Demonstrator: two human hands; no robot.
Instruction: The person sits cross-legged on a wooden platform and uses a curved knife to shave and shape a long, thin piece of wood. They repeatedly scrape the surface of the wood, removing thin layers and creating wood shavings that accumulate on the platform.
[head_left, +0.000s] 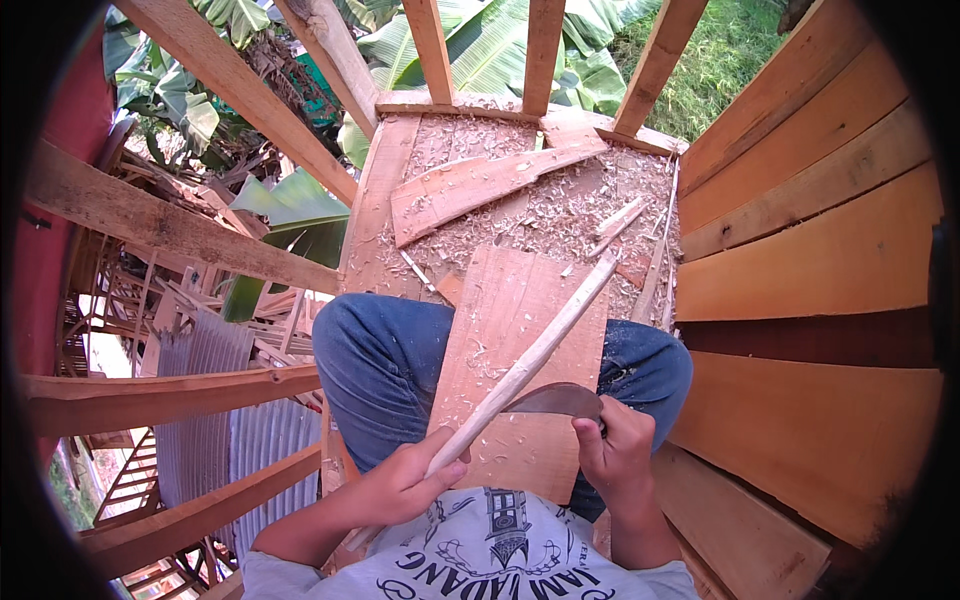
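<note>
My left hand (408,482) is closed round the lower end of a long pale wooden stick (530,362), which slants up to the right across my lap. In my right hand (618,447) is the dark handle of a knife with a curved blade (556,399). The blade points left, and its tip reaches the stick or lies right beside it; I cannot tell whether it cuts in. Under both lies a flat wooden board (480,330), resting over my legs and dotted with shavings.
Curled wood shavings (460,140) litter the plank floor ahead, around a cut wooden board (480,190). Wooden railing slats (190,222) stand at the left and front. Broad planks (800,270) form the right side. Beyond the left railing lie corrugated sheets (270,450) and banana leaves (480,55).
</note>
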